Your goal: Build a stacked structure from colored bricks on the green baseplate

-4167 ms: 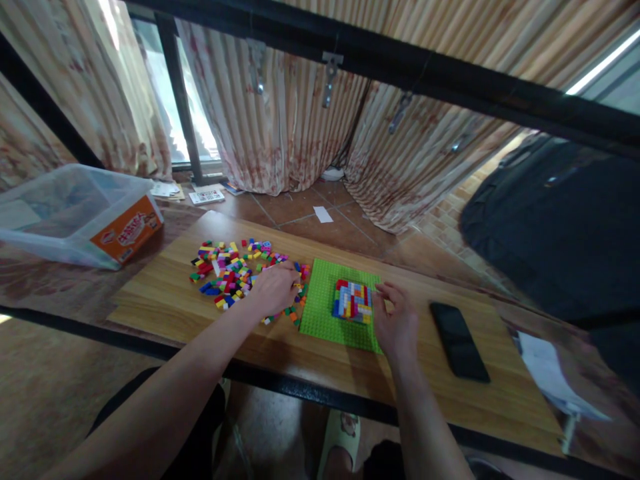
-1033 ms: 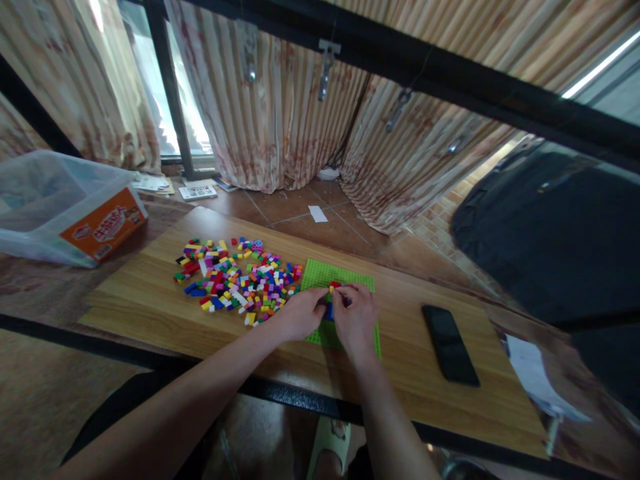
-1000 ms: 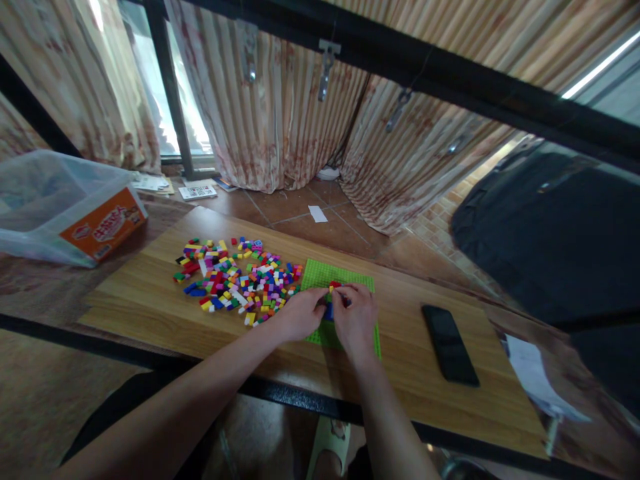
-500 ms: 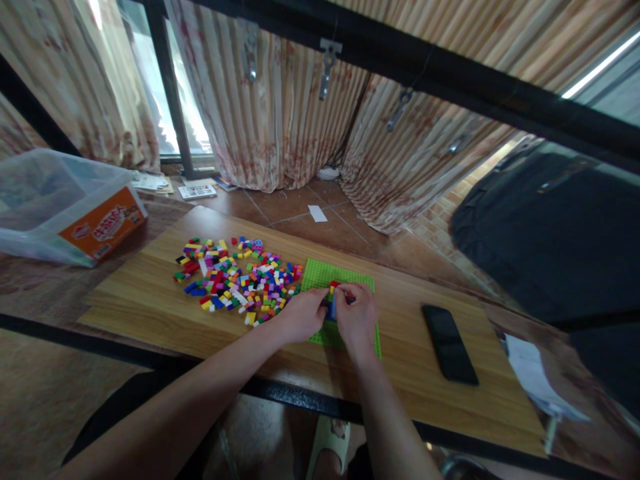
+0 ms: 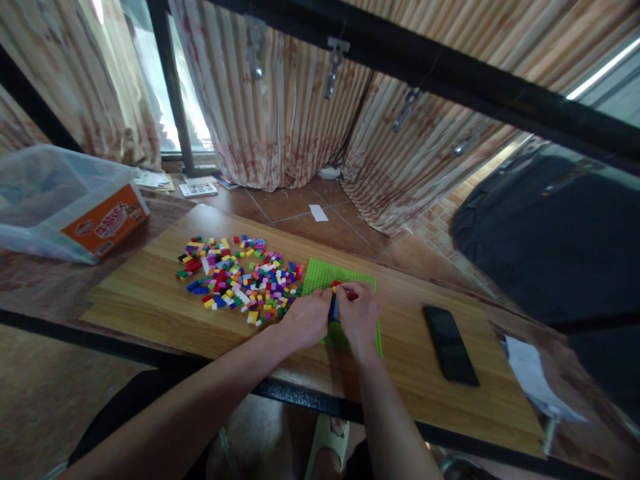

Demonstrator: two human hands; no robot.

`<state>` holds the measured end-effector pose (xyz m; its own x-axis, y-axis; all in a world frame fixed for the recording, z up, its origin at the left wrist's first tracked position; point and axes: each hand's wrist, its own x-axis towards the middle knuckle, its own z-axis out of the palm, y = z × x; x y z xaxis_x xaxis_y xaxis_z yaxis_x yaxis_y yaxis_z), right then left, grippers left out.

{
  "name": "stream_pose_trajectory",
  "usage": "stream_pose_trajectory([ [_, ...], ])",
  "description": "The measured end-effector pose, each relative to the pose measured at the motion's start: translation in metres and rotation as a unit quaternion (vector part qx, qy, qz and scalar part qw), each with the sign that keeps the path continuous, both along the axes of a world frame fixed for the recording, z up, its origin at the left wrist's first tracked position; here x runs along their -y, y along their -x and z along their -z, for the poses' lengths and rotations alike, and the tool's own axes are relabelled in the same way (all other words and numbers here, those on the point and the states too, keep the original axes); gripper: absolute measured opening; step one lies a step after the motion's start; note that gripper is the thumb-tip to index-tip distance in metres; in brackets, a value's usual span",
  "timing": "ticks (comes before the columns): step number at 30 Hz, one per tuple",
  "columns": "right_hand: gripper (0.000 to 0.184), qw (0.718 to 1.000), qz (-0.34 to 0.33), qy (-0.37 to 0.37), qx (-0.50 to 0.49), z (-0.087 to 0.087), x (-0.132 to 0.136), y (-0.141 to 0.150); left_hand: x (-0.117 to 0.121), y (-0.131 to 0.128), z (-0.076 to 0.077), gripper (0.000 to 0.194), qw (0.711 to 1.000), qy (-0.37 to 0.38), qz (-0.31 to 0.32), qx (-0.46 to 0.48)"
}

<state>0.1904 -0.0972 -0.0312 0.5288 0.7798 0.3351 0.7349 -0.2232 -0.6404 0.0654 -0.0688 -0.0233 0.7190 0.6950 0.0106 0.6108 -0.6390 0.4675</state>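
Both of my hands meet over a green studded baseplate (image 5: 320, 272) on the wooden board. Between them stands a small group of toy bricks (image 5: 335, 311), blue in front with red and a little yellow behind. My left hand (image 5: 310, 317) is closed at the left side of these bricks, its fingertips against them. From the right, my right hand (image 5: 359, 313) curls its fingers over the same bricks, partly covering them. Fingers hide how the bricks join and whether a loose one is pinched. A spread of loose colourful bricks (image 5: 245, 280) lies left of the baseplate.
A black phone (image 5: 451, 345) lies on the board (image 5: 400, 373) at the right. Beyond the board's left end stands a clear plastic bin (image 5: 45, 227) with an orange label. White paper (image 5: 537, 377) rests past the right end. A dark metal bar (image 5: 400, 57) crosses above.
My left hand has shifted slightly right and closer to the bricks. My right hand stays at almost the same place over them. The whole view has moved a little.
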Motion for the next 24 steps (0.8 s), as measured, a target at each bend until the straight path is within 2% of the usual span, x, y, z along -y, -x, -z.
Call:
stream_pose_trajectory([
  [14,0.022,0.999,0.011,0.013,0.036,0.003,-0.001,0.002,-0.001,0.0,0.005,0.046,1.0,-0.004,0.01,-0.012],
  [18,0.021,1.0,-0.007,-0.002,0.0,0.005,-0.002,-0.003,-0.004,-0.003,0.005,0.043,1.0,0.008,-0.005,0.002],
  [21,0.024,0.994,-0.04,-0.046,-0.089,0.008,-0.001,-0.013,-0.007,0.011,-0.017,0.032,0.998,0.054,-0.019,0.04],
  [22,0.025,0.989,-0.042,-0.06,-0.127,0.009,-0.002,-0.016,-0.007,0.02,-0.029,0.028,0.994,0.098,0.007,0.056],
  [24,0.027,0.977,-0.032,-0.075,-0.199,0.01,-0.002,-0.023,-0.002,0.043,-0.056,0.025,0.964,0.214,0.122,0.098],
])
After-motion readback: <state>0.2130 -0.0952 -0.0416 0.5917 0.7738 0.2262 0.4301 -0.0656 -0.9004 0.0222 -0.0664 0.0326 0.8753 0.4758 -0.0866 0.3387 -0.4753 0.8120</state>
